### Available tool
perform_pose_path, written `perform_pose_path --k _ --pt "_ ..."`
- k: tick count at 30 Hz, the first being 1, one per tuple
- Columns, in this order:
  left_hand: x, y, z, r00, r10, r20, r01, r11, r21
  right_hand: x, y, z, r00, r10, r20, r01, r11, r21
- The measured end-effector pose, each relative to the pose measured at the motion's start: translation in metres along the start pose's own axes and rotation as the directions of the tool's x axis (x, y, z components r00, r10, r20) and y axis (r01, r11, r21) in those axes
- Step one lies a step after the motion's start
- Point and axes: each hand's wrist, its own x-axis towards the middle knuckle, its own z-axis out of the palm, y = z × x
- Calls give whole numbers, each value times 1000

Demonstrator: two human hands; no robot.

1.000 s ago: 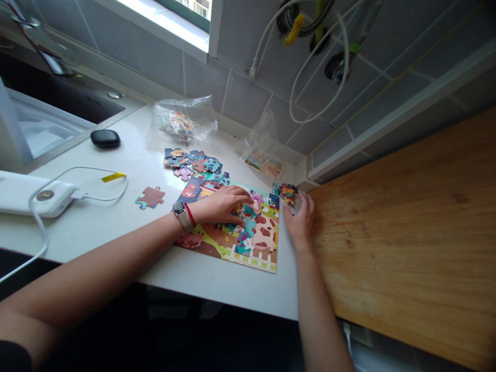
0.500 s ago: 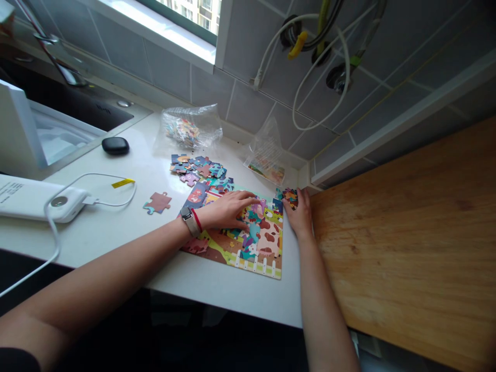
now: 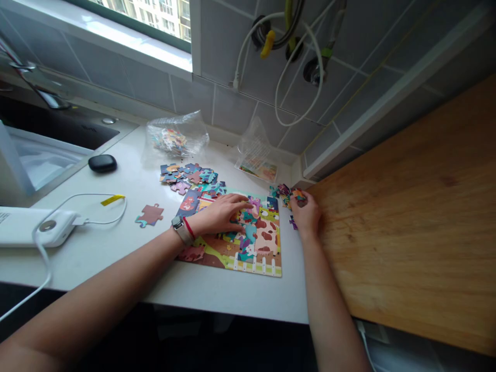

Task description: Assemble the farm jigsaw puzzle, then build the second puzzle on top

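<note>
Your right hand point(image 3: 308, 216) pinches puzzle pieces point(image 3: 299, 196), likely light, stiff, best edge-held; your left hand point(image 3: 217, 215) spreads loosely over the puzzle point(image 3: 266, 237).

In front of the puzzle point(image 3: 267, 235), a hand can pass over the counter point(image 3: 236, 294). The board point(image 3: 406, 222) blocks the right, bags point(image 3: 174, 137) the back.

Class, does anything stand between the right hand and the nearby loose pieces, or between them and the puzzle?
Nothing visible does: the right hand is at the loose pieces, which lie close beside the puzzle.
</note>
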Motion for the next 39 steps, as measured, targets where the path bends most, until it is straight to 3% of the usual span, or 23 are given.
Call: perform_pose_path --k 5,12,21,29,39 --pt "0 -1 2 1000 8 1 -8 1000 14 2 1 0 978 84 -192 -53 986 159" --pt "1 -2 2 999 13 33 -13 1000 16 1 7 6 977 51 -205 -18 987 163" --pt "1 0 -1 998 23 66 -26 999 34 -6 14 18 995 -94 -20 91 992 -92" --pt "3 4 0 999 -18 50 14 997 78 -5 1 24 969 -229 93 236 969 -72" --pt "7 9 -1 999 -39 31 37 997 64 -5 -5 33 966 -213 145 226 970 -86"
